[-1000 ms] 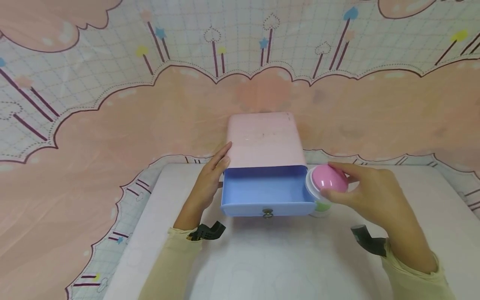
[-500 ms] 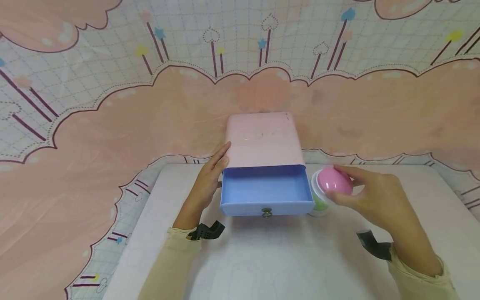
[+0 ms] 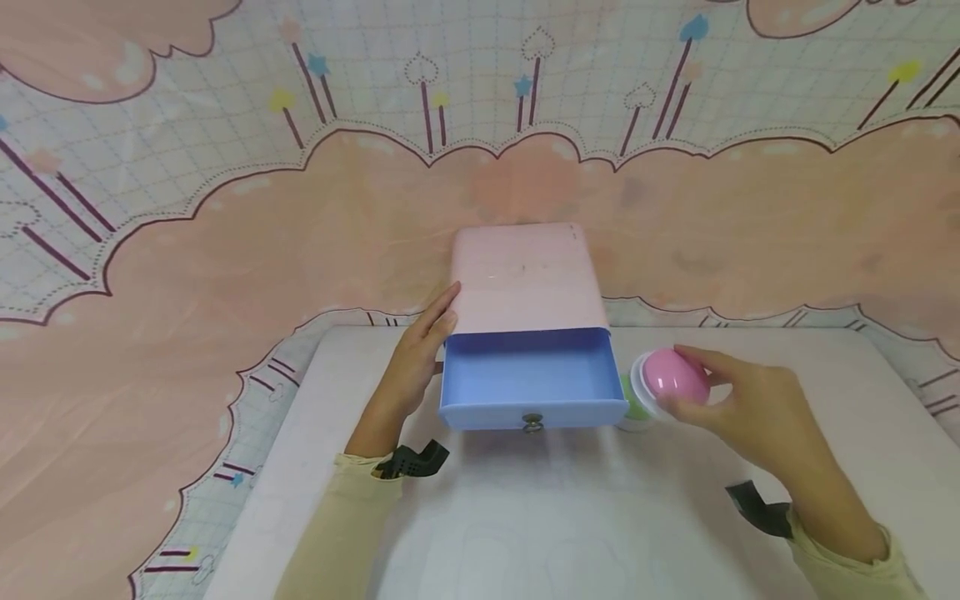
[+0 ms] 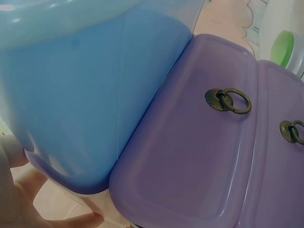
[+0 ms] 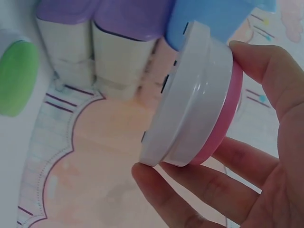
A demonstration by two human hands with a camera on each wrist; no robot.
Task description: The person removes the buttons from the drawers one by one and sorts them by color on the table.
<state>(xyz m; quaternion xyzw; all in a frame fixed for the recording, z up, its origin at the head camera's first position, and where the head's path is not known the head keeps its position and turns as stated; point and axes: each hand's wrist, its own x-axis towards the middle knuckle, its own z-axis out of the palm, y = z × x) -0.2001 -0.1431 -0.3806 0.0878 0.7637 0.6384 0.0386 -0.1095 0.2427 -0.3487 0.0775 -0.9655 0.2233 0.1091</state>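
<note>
My right hand pinches a round white object with a pink domed top, just right of the cabinet. In the right wrist view the white body is tilted on edge, with small dark slots along its rim. My left hand lies with extended fingers against the left side of a small pink-topped drawer cabinet. Its blue top drawer is pulled out, with nothing visible inside. A round green-and-white object stands beside the drawer, partly hidden behind the pink-topped one.
Two purple drawers with brass ring pulls sit shut under the blue one, seen in the left wrist view. The cabinet stands on a white table, with a patterned cloth behind.
My right hand has moved right and slightly toward me with the pink-topped object, away from the drawer. More of the green-and-white object's left side shows. My left hand stays on the cabinet.
</note>
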